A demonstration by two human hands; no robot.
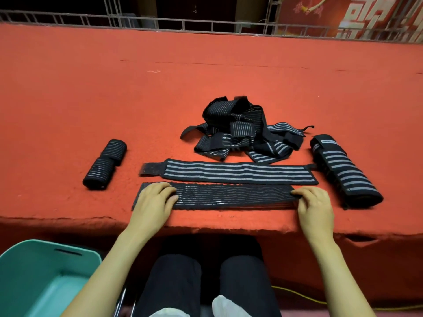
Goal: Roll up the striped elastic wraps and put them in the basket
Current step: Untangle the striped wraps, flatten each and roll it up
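A thin-striped black wrap (231, 196) lies flat along the near edge of the red table (91, 92). My left hand (152, 202) presses flat on its left end. My right hand (314, 203) pinches its right end with curled fingers. Behind it lies a second flat wrap (238, 172) with broad grey stripes. A tangled pile of wraps (242, 131) sits further back. Two thin-striped rolls (105, 164) lie at the left, and broad-striped rolls (343, 170) lie at the right. The teal basket (27, 257) stands below the table at the lower left.
The table's front edge runs just under my hands, with my knees (206, 275) below it. A metal railing (206, 24) lines the far side. A yellow cable (320, 300) lies on the floor at the lower right.
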